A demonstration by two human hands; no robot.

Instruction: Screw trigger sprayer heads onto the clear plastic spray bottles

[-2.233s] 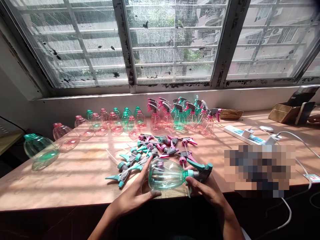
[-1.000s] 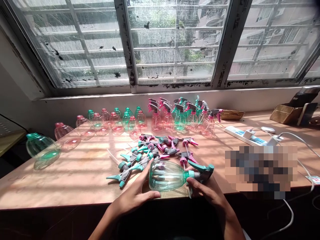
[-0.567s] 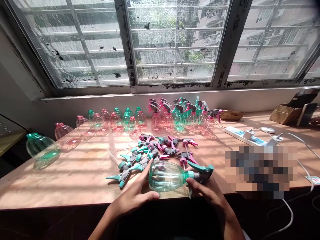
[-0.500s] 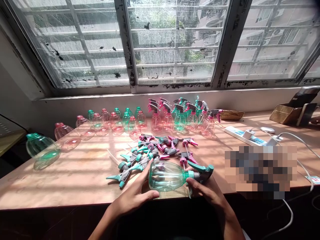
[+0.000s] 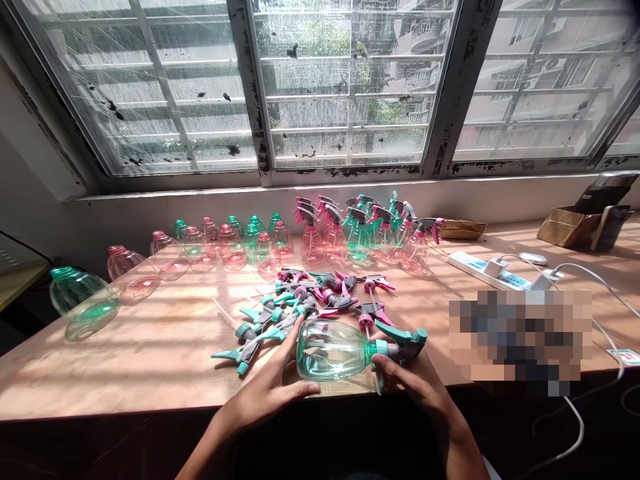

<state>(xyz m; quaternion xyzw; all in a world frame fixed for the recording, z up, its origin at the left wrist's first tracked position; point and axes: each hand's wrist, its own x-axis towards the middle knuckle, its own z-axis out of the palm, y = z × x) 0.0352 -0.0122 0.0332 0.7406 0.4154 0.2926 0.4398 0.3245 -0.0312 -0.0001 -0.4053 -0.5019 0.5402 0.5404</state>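
Note:
A clear green spray bottle [image 5: 333, 353] lies sideways between my hands at the table's near edge, its base toward the left. My left hand [image 5: 280, 380] is wrapped round the base end, thumb below and fingers behind. At the neck, my right hand [image 5: 403, 377] grips the teal collar below the grey and teal spray head [image 5: 407, 343]. That head sits on the bottle's neck. Just beyond the bottle is a loose pile of spray heads [image 5: 300, 303], some teal and grey, others pink and grey, with thin dip tubes.
Open pink and green bottles [image 5: 233, 247] stand at the back left. Several bottles with spray heads [image 5: 360, 237] are grouped at the back centre. To the right are a white power strip [image 5: 487, 270] with cables, a cardboard box [image 5: 570, 223] and a blurred patch.
Both hands keep their hold on the green spray bottle, which is almost still. The whole view has shifted very slightly.

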